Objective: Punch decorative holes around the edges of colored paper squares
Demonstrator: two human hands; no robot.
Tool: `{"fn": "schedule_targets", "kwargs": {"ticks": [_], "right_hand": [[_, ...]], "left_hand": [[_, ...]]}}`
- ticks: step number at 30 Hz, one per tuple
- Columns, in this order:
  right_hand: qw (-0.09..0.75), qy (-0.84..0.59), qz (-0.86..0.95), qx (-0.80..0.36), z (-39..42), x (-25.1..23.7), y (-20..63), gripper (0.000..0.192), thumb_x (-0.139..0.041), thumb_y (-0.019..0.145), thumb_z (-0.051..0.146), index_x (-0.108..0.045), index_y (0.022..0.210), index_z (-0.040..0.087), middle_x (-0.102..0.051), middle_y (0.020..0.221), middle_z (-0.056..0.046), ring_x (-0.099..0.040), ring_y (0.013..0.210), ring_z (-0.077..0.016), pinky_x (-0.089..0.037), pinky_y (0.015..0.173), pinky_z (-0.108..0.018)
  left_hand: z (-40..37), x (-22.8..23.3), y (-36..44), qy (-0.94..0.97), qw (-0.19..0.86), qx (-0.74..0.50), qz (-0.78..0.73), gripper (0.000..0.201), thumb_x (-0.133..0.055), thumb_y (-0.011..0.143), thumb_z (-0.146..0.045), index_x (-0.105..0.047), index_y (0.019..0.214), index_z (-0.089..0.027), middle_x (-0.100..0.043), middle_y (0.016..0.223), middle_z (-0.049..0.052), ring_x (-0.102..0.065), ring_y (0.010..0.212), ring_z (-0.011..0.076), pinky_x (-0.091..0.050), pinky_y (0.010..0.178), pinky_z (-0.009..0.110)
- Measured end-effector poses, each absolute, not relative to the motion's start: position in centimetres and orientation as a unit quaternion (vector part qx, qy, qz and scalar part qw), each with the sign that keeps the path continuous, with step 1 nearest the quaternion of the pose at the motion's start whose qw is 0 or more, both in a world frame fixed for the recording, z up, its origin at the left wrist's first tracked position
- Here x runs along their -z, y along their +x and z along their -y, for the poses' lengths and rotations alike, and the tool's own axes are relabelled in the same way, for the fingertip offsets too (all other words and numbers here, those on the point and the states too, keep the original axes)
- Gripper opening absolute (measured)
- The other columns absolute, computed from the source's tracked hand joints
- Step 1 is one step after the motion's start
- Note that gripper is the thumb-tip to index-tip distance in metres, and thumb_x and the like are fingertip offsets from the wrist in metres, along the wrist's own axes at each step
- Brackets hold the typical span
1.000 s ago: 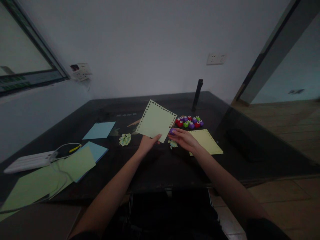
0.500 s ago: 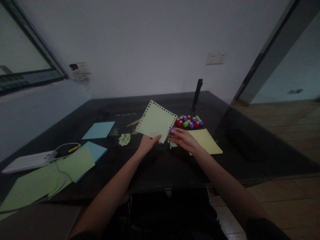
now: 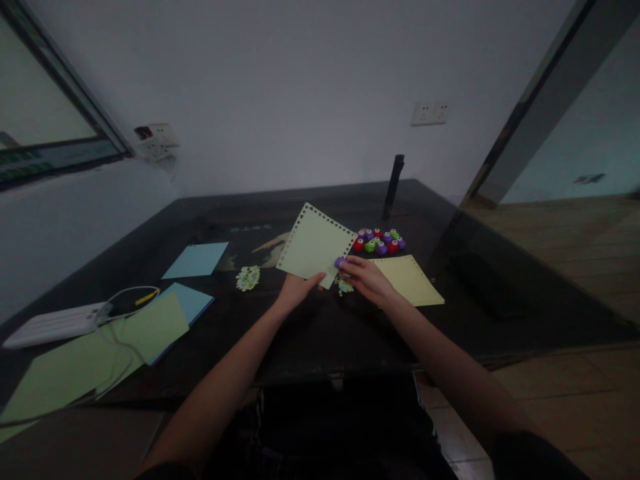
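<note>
My left hand [image 3: 299, 291] grips the lower edge of a pale yellow-green sheet of paper [image 3: 317, 243], thumb on top. Small punched holes run along the sheet's two upper edges and part of its right side. My right hand [image 3: 367, 277] holds a small purple craft punch [image 3: 341, 263] at the sheet's lower right edge. Whether the paper sits inside the punch's slot I cannot tell. Below it, partly hidden by my right hand, lies a small pile of paper cut-outs [image 3: 344, 288]. Right of that, a yellow sheet with a punched edge [image 3: 410, 280] rests on the table.
Several red, purple and green punches [image 3: 381, 243] stand grouped behind my right hand. A second cut-out pile [image 3: 248, 278] lies left. Blue paper [image 3: 197, 260], green sheets [image 3: 107, 347] and a white power strip with a cable [image 3: 57, 325] occupy the left side. A black upright post [image 3: 393, 187] stands at the back.
The purple punch has moved slightly left and now overlaps the held sheet's lower right edge. The sheet has shifted a little to the right. The view has moved slightly too.
</note>
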State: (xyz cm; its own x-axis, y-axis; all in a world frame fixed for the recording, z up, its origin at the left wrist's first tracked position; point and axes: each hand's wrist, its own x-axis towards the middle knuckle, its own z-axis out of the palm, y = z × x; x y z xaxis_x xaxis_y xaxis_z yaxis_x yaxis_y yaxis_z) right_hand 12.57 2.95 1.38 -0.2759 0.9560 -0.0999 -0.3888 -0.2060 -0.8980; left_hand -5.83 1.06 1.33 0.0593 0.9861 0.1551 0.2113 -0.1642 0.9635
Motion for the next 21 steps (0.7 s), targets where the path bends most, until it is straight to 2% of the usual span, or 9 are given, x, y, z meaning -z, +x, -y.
{"fn": "schedule_targets", "kwargs": {"ticks": [5, 9, 21], "right_hand": [[0.497, -0.361, 0.395, -0.683, -2.8, -1.3, 12.4, 0.027, -0.079, 0.059, 0.025, -0.067, 0.082, 0.017, -0.068, 0.087, -0.002, -0.060, 0.073, -0.0107, -0.046, 0.071, -0.024], [0.506, -0.361, 0.395, -0.676, -2.9, -1.3, 12.3, 0.027, -0.078, 0.059, 0.025, -0.067, 0.083, 0.017, -0.068, 0.088, -0.003, -0.060, 0.076, -0.0109, -0.046, 0.074, -0.024], [0.520, -0.366, 0.394, -0.663, -2.7, -1.4, 12.1, 0.027, -0.080, 0.057, 0.026, -0.066, 0.078, 0.017, -0.069, 0.085, -0.003, -0.061, 0.075, -0.0119, -0.046, 0.067, -0.023]], "left_hand": [[-1.1, -0.9, -5.7, 0.620, 0.399, -0.456, -0.499, 0.011, -0.066, 0.072, -0.026, -0.064, 0.075, -0.016, -0.063, 0.056, 0.002, -0.060, 0.058, 0.0183, -0.047, 0.074, 0.030], [-1.2, -0.7, -5.8, 0.624, 0.401, -0.449, -0.497, 0.011, -0.065, 0.073, -0.027, -0.064, 0.069, -0.016, -0.061, 0.054, 0.003, -0.059, 0.059, 0.0183, -0.047, 0.077, 0.031], [-1.8, 0.3, -6.3, 0.627, 0.405, -0.438, -0.502, 0.022, -0.065, 0.072, -0.033, -0.064, 0.082, -0.014, -0.065, 0.063, 0.003, -0.061, 0.062, 0.0185, -0.047, 0.078, 0.033]]}}
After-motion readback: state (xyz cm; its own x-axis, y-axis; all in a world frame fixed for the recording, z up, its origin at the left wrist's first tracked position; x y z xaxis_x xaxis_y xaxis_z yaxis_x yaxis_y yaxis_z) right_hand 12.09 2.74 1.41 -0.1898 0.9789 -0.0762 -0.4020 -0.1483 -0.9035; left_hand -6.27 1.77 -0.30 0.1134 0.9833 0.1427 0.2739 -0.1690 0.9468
